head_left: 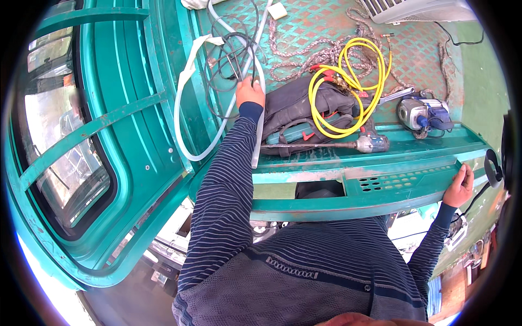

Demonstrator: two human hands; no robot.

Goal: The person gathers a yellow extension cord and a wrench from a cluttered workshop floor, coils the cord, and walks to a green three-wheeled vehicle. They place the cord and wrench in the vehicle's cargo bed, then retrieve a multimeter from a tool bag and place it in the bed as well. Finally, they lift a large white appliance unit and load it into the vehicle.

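My left hand (250, 93) is closed around a bundle of thin black cable (254, 32) over the truck bed. Beside that hand, a pale flexible hose (184, 144) loops down to the left, and a white straight-edged strip (256, 152) runs under the wrist. My right hand (459, 186) is at the right end of the green side panel (304, 207), its fingers curled against the top edge. Whether it grips anything more is hidden. To the right of my left hand lies a dark tool bag (288, 100) with a teal tool (291, 133) showing in it.
A coiled yellow hose (315, 117) lies on the bag. Near the panel rest a power drill (372, 143) with a long bit and a blue-and-grey motor unit (424, 115). Tangled rope (304, 51) and a white appliance (418, 8) are farther back. The green cab (128, 136) stands left.
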